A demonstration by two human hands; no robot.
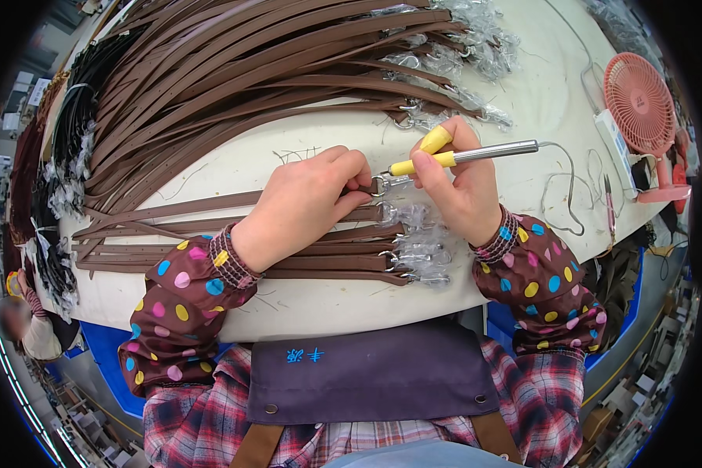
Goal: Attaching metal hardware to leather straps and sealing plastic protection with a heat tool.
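Near the middle of the table, my left hand [304,201] is closed, thumb and fingers pinching the end of a brown strap [203,204] beside its metal ring [378,187]. My right hand [466,191] grips a corded pen-shaped tool [495,151] with a yellow grip and a metal barrel. Its tip points left and is close to the strap end by my left fingertips; whether they touch I cannot tell. A yellow cover [435,140] sits on my right index finger. Below my left hand lie several more brown straps [327,263], their metal clasps [421,257] wrapped in clear plastic.
A large heap of brown straps [234,70] spreads over the far left of the pale table [550,93]. Black strap bundles [78,117] hang at the left edge. At the right stand a pink fan [639,101] and tweezers [609,207]. Blue bins [105,363] lie below the table.
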